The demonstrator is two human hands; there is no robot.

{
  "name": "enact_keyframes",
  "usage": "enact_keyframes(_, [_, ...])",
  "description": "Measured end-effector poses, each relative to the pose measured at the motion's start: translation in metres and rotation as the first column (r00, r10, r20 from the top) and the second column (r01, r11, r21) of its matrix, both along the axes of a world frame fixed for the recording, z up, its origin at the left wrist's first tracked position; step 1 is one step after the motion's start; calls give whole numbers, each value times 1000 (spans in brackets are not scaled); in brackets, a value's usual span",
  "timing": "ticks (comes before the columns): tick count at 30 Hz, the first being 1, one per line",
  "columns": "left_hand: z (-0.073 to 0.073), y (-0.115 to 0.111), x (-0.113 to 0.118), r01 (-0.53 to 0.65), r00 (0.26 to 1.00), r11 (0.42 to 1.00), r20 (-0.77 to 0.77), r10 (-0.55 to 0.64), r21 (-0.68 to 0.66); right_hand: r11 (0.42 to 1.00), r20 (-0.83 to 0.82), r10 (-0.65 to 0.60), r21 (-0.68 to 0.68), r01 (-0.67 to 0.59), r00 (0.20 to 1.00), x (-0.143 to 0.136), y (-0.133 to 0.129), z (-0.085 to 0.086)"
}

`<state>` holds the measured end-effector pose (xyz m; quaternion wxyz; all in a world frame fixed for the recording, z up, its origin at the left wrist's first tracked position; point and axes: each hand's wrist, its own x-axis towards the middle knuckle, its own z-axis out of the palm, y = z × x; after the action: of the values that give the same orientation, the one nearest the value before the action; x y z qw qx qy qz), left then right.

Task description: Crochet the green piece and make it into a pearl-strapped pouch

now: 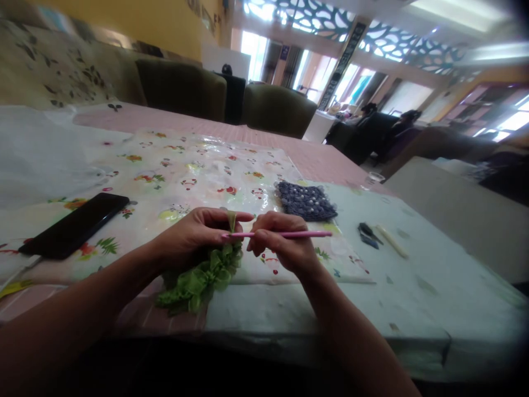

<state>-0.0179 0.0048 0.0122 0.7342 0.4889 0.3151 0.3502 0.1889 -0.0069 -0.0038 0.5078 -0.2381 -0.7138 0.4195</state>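
Two bare hands, left hand (202, 225) and right hand (285, 237), close together just below the middle of the frame. In the left, index finger stretched out toward the right and thumb bent in beneath, fingers partly closed, apparently pinching the top of a ruffled piece of sheer, bright green ribbon-like material (209, 275), hanging below the hand toward the bottom centre of the frame; exact hold of the lower fingers hidden, so impossible to tell. Near the left fingertips, a narrow upright strand of translucent green ribbon (232, 221). In the right, fingers curled closed and thumb pressed against a slim, pink, rod-like crochet hook (308, 234), lying almost level, with tip beside the left thumb and just at the foot of the strand. By the look of it, mid-stitch: hook set to the ribbon, loop too blurred to make out. For the next move, most likely needed: even tension on the strand, a small turn of the right wrist, and a firm left pinch against slipping loops. Right of centre, beyond the right hand, a dark purple-grey, bead-dotted textile square (306, 201); at left, a flat black phone (76, 225), well apart from the work.
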Motion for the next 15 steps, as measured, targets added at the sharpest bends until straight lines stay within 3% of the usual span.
enact_keyframes(2, [-4,-3,5,-1,1000,998,-9,1,55,970,31,-169,184,160,985,-9,-2,-4])
enact_keyframes(4, [-7,-5,8,-19,999,993,-33,23,121,843,54,-352,452,292,934,-15,-2,-8])
enact_keyframes(6, [-9,-7,10,-48,996,981,-62,61,187,744,51,-421,591,313,906,-17,-1,-11])
enact_keyframes(7, [-9,-7,10,-67,994,975,-67,83,211,747,44,-419,585,316,907,-17,0,-12])
enact_keyframes(11, [-10,-7,11,-108,988,966,-85,131,235,896,21,-310,342,284,951,-16,1,-10])
enact_keyframes(15, [-10,-9,12,-193,938,902,-196,285,387,952,-5,-253,177,249,968,-22,0,-10])
